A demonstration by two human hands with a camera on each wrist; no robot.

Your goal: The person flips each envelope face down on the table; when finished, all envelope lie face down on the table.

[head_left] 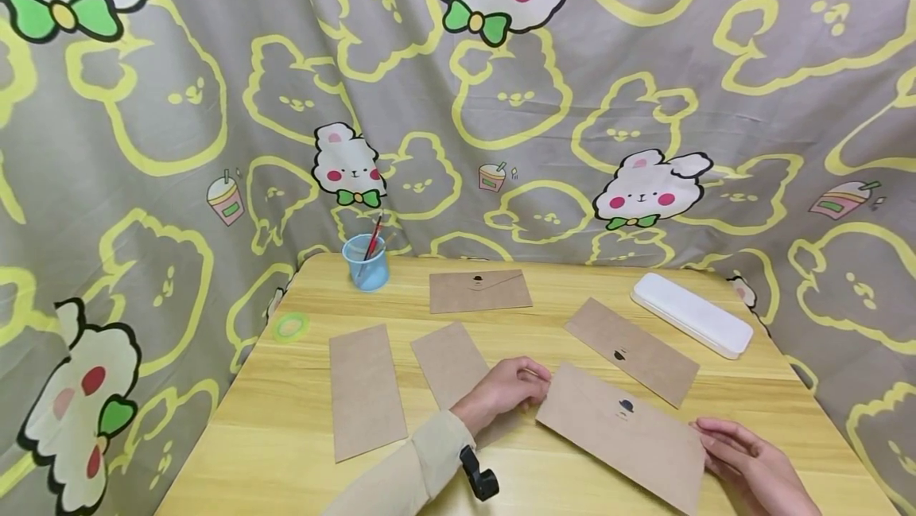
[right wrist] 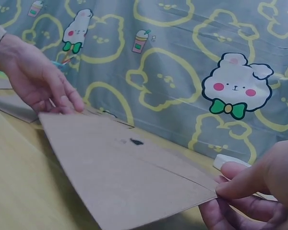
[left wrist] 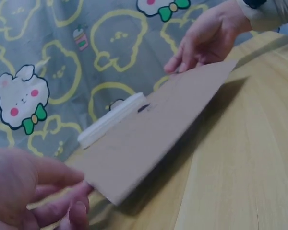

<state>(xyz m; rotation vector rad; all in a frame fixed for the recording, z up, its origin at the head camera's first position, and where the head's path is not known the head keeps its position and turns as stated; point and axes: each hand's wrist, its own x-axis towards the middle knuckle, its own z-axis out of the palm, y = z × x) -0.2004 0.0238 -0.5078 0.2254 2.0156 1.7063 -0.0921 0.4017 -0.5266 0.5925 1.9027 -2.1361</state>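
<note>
A brown paper envelope with a small black hat print is held between my two hands, tilted, its near edge raised over the table. My left hand pinches its left end; in the left wrist view the fingers are at one corner. At the opposite end my right hand grips the edge, thumb on top and fingers beneath in the right wrist view. Just behind lies another printed envelope. Partly covered by my left forearm, a plain brown envelope lies on the table.
Further left lies another plain brown envelope. At the back are a printed envelope and a blue cup holding brushes. A white case sits at the back right, a round greenish tape roll at the left. Patterned curtain surrounds the table.
</note>
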